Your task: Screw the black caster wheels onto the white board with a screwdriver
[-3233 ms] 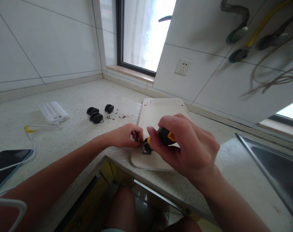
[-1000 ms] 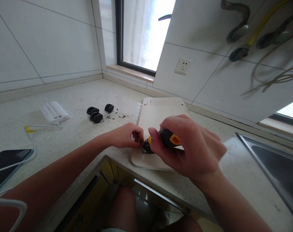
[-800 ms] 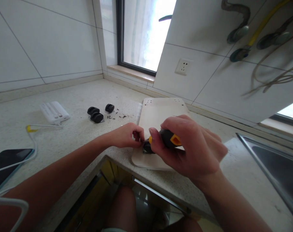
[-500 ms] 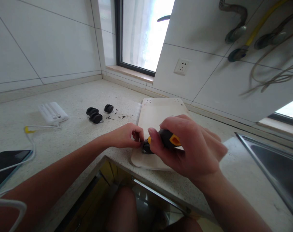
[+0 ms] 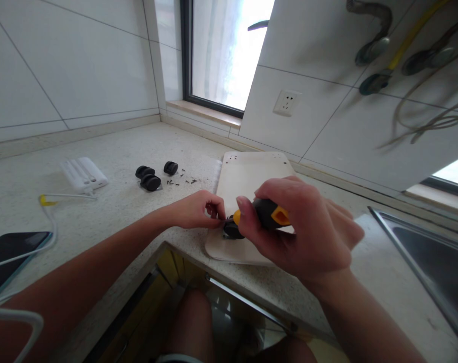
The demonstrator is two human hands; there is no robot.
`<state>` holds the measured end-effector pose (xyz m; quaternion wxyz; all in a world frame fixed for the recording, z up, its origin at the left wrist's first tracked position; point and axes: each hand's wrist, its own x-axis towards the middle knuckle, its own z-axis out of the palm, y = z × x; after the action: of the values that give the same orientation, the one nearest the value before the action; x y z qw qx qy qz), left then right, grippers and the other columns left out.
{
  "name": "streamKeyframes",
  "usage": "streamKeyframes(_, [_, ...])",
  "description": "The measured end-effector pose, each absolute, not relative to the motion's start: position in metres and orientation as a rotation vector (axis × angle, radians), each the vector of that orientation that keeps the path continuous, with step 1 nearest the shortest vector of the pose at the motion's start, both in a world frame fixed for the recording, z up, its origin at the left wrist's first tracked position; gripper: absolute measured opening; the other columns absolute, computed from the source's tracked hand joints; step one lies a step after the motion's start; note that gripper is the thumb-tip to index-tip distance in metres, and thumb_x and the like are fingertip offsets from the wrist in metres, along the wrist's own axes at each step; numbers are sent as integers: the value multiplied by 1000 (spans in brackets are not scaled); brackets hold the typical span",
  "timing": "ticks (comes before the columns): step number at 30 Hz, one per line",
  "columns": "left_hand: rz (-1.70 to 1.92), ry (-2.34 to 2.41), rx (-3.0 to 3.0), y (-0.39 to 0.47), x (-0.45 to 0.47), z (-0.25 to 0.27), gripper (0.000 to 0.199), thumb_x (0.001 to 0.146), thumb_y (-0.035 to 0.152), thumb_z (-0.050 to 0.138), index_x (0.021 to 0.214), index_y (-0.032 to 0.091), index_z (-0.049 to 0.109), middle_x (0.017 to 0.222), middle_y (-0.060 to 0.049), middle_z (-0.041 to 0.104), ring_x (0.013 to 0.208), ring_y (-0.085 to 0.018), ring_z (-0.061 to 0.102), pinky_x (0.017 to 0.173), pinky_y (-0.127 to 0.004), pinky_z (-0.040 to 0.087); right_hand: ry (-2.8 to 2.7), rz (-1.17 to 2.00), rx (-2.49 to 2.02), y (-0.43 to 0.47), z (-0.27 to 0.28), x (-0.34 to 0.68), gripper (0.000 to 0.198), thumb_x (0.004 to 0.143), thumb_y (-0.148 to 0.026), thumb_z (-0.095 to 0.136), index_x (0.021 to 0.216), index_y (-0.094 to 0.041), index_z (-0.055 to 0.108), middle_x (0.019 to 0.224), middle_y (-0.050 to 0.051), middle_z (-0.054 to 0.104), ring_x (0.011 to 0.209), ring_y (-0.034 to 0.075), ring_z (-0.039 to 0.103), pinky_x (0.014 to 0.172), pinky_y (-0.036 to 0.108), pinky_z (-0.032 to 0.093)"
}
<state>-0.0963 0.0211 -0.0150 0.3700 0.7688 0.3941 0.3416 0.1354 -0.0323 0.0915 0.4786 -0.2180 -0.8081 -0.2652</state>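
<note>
A white board [image 5: 247, 176] with rounded corners and small corner holes lies on the counter. On its near left corner sits a black caster wheel [image 5: 233, 229]. My right hand [image 5: 302, 227] is wrapped round the black and yellow handle of a screwdriver [image 5: 269, 214], whose tip end points left toward the caster; the tip itself is hidden. At the caster's left side my left hand [image 5: 198, 209] has its thumb and fingers pinched together; whatever is between them is too small to make out.
Several loose casters, one black caster [image 5: 151, 182] among them, lie left of the board beside scattered screws [image 5: 170, 182]. Farther left are a white power bank [image 5: 84, 174] with a cable and a dark phone [image 5: 17, 257]. A metal sink [image 5: 414, 262] borders the right side.
My right hand and the screwdriver have shifted slightly right, uncovering more of the caster. The left hand keeps its pinch at nearly the same spot.
</note>
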Motion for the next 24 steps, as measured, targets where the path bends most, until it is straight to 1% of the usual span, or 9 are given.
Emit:
streamKeyframes(3, [704,938,2002,24,-99,-19,7,88,23,77,92,20,82,97,-5,81,96,-21,71,76,-27,57,-1974,-650,-559,-33,91,136,16,98,-31,76,99,-26,60,74,-6,67,58,9,58,53,27,46])
streamKeyframes(5, [696,932,2000,26,-101,-21,8,89,24,77,93,19,82,96,-5,81,94,-21,71,75,-27,57,-1967,-652,-560,-32,91,136,16,98,-31,76,99,-26,61,74,-6,67,58,9,59,52,27,45])
streamKeyframes(9, [694,925,1999,26,-101,-20,6,89,23,76,91,19,81,93,-4,80,89,-19,70,72,-27,55,-1959,-672,-513,-31,91,135,16,97,-27,76,97,-24,61,72,-6,66,57,9,57,51,27,44])
streamKeyframes(14, [697,914,1966,25,-99,-18,4,87,21,76,85,20,79,85,-3,78,79,-18,68,67,-27,53,-1961,-669,-576,-34,89,134,18,97,-31,78,98,-25,61,75,-6,69,59,9,59,55,26,47])
streamKeyframes(20, [700,878,1966,27,-101,-21,4,84,21,75,81,21,78,80,-1,76,75,-17,66,66,-28,52,-1966,-678,-572,-34,89,134,18,97,-32,77,97,-26,60,74,-5,69,58,9,60,53,27,46])
streamKeyframes(24, [704,875,1959,27,-100,-22,5,84,24,76,80,20,77,79,-1,75,74,-17,65,65,-27,52,-1970,-690,-604,-34,90,135,17,97,-31,77,98,-26,60,77,-4,70,60,11,62,54,29,48])
